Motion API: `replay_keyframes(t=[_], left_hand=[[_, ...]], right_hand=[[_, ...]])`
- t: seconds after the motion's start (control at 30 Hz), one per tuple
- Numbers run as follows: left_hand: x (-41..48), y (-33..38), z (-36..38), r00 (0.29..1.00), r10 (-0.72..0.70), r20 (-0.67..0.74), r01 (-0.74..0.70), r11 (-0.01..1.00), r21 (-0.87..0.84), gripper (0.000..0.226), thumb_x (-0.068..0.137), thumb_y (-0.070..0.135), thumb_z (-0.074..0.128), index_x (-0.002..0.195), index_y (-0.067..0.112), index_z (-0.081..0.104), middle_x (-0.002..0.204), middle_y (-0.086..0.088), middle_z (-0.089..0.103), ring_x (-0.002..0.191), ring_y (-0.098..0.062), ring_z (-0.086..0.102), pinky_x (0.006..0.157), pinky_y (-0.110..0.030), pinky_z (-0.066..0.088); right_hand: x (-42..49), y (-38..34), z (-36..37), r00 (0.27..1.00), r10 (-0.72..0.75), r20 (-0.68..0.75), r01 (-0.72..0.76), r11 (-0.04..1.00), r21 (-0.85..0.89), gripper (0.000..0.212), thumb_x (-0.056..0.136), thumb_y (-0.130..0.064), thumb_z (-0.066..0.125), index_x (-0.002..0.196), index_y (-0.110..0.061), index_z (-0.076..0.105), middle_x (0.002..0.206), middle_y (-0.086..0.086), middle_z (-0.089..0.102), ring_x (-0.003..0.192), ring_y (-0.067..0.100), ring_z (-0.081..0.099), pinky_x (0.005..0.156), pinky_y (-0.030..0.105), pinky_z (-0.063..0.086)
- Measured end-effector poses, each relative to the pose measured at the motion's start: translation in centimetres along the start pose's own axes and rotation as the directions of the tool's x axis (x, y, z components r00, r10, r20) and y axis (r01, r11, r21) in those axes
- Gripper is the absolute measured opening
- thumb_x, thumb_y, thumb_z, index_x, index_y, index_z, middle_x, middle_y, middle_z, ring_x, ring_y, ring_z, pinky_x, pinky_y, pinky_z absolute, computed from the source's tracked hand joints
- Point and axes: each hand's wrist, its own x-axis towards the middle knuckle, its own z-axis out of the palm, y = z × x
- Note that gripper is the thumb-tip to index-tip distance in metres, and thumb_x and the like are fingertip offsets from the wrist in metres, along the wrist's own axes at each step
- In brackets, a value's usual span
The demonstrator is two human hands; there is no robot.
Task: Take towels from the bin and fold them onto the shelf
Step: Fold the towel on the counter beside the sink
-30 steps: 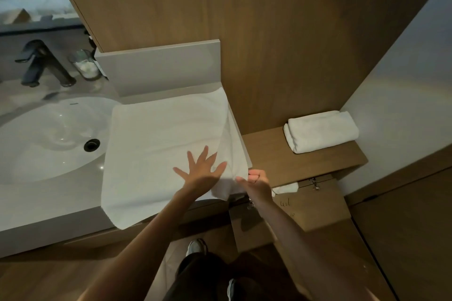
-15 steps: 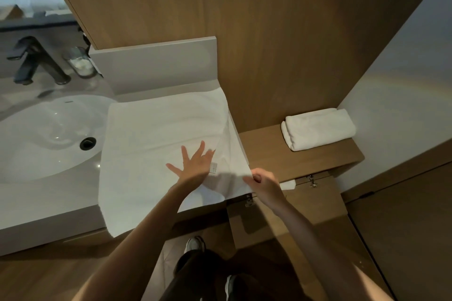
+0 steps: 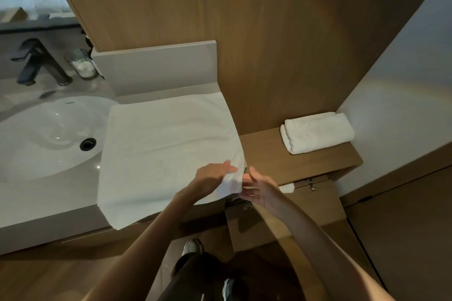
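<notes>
A white towel (image 3: 161, 149) lies spread flat on the counter to the right of the sink, its near left corner hanging over the front edge. My left hand (image 3: 212, 177) rests on the towel's near right corner and pinches the cloth there. Just to its right, my right hand (image 3: 259, 190) is open with fingers apart, touching the hanging edge of that corner. A folded white towel (image 3: 318, 132) sits at the right end of the low wooden shelf (image 3: 266, 154). Below the shelf a wooden bin flap (image 3: 318, 203) shows a bit of white cloth (image 3: 287, 188) sticking out.
A white sink basin (image 3: 46, 134) with a dark drain and a dark tap (image 3: 39, 63) is on the left. A glass jar (image 3: 82, 66) stands by the backsplash. A wood panel wall rises behind, and a white wall closes the right side. My legs and shoes are below.
My left hand slid right from flat on the towel to its near right corner and closed on the cloth. My right hand let go of the corner and opened.
</notes>
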Motion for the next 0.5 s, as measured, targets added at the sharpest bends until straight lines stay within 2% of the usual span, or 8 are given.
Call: replay_keyframes(t=[0.07, 0.13, 0.23, 0.3, 0.37, 0.43, 0.5], left_hand=[[0.0, 0.1, -0.2, 0.999, -0.038, 0.003, 0.039, 0.996, -0.079, 0.049, 0.103, 0.042, 0.024, 0.134, 0.02, 0.054, 0.152, -0.005, 0.036, 0.136, -0.026, 0.036, 0.116, -0.035, 0.016], [0.2, -0.1, -0.4, 0.998, -0.059, -0.03, 0.056, 0.992, -0.11, 0.049, 0.104, 0.042, 0.02, 0.129, 0.023, 0.059, 0.151, -0.002, 0.038, 0.136, -0.025, 0.036, 0.116, -0.034, 0.016], [0.0, -1.0, -1.2, 0.985, 0.033, -0.172, -0.055, 0.991, -0.124, 0.048, 0.105, 0.04, 0.022, 0.12, 0.025, 0.065, 0.142, 0.003, 0.051, 0.131, -0.019, 0.045, 0.108, -0.025, 0.023], [-0.6, -1.4, -2.3, 0.949, 0.162, -0.269, -0.175, 0.984, -0.023, 0.041, 0.105, 0.035, 0.03, 0.127, 0.02, 0.061, 0.138, 0.001, 0.055, 0.128, -0.017, 0.048, 0.104, -0.021, 0.029], [-0.8, -1.3, -3.4, 0.908, 0.28, -0.311, -0.258, 0.96, 0.112, 0.038, 0.104, 0.028, 0.035, 0.137, 0.02, 0.052, 0.142, 0.0, 0.051, 0.13, -0.017, 0.045, 0.107, -0.023, 0.03], [-0.4, -0.3, -4.1, 0.885, 0.367, -0.286, -0.311, 0.924, 0.222, 0.039, 0.104, 0.024, 0.037, 0.142, 0.024, 0.044, 0.147, 0.0, 0.044, 0.134, -0.018, 0.041, 0.113, -0.029, 0.03], [0.5, 1.3, -4.4, 0.867, 0.455, -0.205, -0.356, 0.851, 0.386, 0.044, 0.103, 0.022, 0.039, 0.146, 0.032, 0.036, 0.155, 0.004, 0.032, 0.141, -0.02, 0.03, 0.117, -0.038, 0.026]], right_hand=[[0.5, 0.1, 0.4, 1.0, 0.03, -0.002, -0.03, 0.999, -0.013, 0.028, 0.098, -0.036, 0.053, 0.106, -0.01, 0.059, 0.108, 0.012, 0.066, 0.104, 0.028, 0.064, 0.095, 0.043, 0.053], [1.2, 0.2, 1.0, 0.999, 0.042, -0.018, -0.043, 0.998, -0.047, 0.03, 0.092, -0.031, 0.064, 0.112, -0.01, 0.056, 0.114, 0.011, 0.062, 0.104, 0.025, 0.062, 0.093, 0.039, 0.055], [2.0, 0.4, 1.3, 0.992, -0.009, -0.125, -0.019, 0.975, -0.221, 0.031, 0.092, -0.022, 0.065, 0.117, -0.009, 0.054, 0.112, 0.007, 0.063, 0.098, 0.019, 0.063, 0.078, 0.03, 0.056], [1.9, 0.1, 1.1, 0.979, -0.122, -0.166, 0.05, 0.922, -0.384, 0.02, 0.094, -0.018, 0.061, 0.113, -0.013, 0.054, 0.11, 0.003, 0.063, 0.096, 0.016, 0.06, 0.067, 0.023, 0.05], [1.2, -0.6, 0.8, 0.963, -0.239, -0.126, 0.148, 0.857, -0.493, 0.015, 0.096, -0.013, 0.056, 0.108, -0.016, 0.05, 0.1, -0.005, 0.058, 0.096, 0.014, 0.056, 0.062, 0.017, 0.042], [0.3, -1.5, 0.1, 0.94, -0.33, -0.087, 0.222, 0.785, -0.578, 0.017, 0.096, -0.011, 0.054, 0.108, -0.02, 0.048, 0.098, -0.006, 0.055, 0.098, 0.014, 0.054, 0.065, 0.017, 0.042], [-0.7, -2.3, -0.9, 0.913, -0.403, -0.059, 0.27, 0.709, -0.652, 0.02, 0.095, -0.01, 0.053, 0.11, -0.023, 0.05, 0.107, -0.004, 0.058, 0.099, 0.013, 0.056, 0.074, 0.022, 0.048]])
